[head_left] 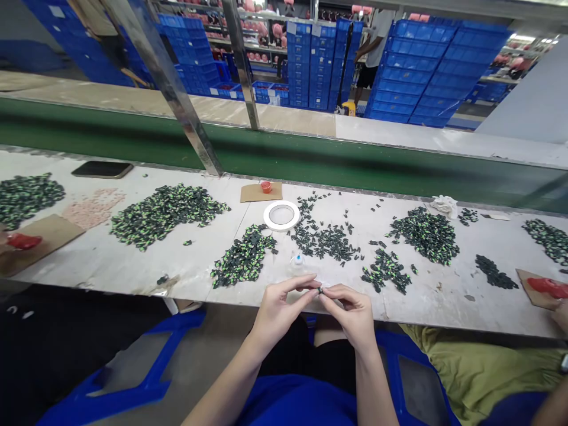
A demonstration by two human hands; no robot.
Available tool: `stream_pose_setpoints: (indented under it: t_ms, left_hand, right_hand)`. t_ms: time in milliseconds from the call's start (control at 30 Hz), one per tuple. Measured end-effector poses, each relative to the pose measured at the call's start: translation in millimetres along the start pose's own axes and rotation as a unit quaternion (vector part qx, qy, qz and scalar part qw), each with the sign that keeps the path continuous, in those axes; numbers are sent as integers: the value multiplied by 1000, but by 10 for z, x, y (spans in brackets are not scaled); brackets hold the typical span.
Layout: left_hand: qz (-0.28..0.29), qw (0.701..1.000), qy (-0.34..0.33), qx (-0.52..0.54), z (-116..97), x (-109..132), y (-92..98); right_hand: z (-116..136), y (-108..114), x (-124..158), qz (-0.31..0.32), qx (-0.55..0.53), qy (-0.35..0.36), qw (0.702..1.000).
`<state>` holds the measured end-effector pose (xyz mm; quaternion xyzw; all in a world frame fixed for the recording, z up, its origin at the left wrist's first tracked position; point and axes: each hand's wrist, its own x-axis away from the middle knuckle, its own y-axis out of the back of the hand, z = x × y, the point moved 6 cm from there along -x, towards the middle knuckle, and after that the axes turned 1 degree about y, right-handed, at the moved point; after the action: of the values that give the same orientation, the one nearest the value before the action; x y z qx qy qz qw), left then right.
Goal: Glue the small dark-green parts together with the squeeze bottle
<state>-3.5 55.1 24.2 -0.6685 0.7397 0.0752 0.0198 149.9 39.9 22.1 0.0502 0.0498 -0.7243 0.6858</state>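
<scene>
A small dark piece (320,290) is pinched by fingertips of the left hand (284,302) and right hand (354,309) over the table's (195,273) near side. Farther left, a tape roll (282,228) is set between dark piles (246,257).

The fingers (305,300) cover most of a dark piece (320,290), too small to make out its shape. The left edge cuts off one pile (29,198); the right edge, another pile (548,239) and a co-worker's hand (562,316). The blue-tipped thing (298,259) blurs into the counter (195,275). Crates (408,65) partly hide a person (376,44), head out of frame. Distant pink items (277,29) are too blurred to name.
</scene>
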Motion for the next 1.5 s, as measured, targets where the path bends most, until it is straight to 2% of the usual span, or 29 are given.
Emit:
stream_pose_setpoints:
  t_ms: [100, 367, 600, 700, 933, 1167, 1400, 1467, 1500]
  left_hand:
    - [6, 1000, -8, 1, -31, -11, -15]
    - [14, 999, -32, -16, -126, -15, -68]
    - [13, 1000, 1, -27, -133, -6, -102]
    - [0, 999, -12, -31, -143, 15, -117]
    - [-10, 995, -93, -44, -201, 89, -139]
    - [21, 995, -93, -13, -191, 26, -163]
    - [42, 992, -108, -47, -165, 20, -123]
    - [53, 987, -141, -64, -157, 39, -136]
    - [56, 982, -165, -71, -156, 48, -150]
  right_hand:
    - [21, 5, 26, 1, 31, 32, 999]
    - [-67, 43, 42, -73, 26, 57, 995]
    - [18, 32, 40, -96, 22, 116, 988]
    - [-4, 24, 44, -94, 10, 115, 989]
    - [-36, 84, 20, -85, -45, 88, 991]
    - [-145, 102, 51, -71, -84, 20, 994]
    - [-129, 88, 61, -1, -33, 42, 999]
    - [-150, 98, 99, 15, -10, 47, 999]
    - [-186, 138, 117, 0, 1, 41, 999]
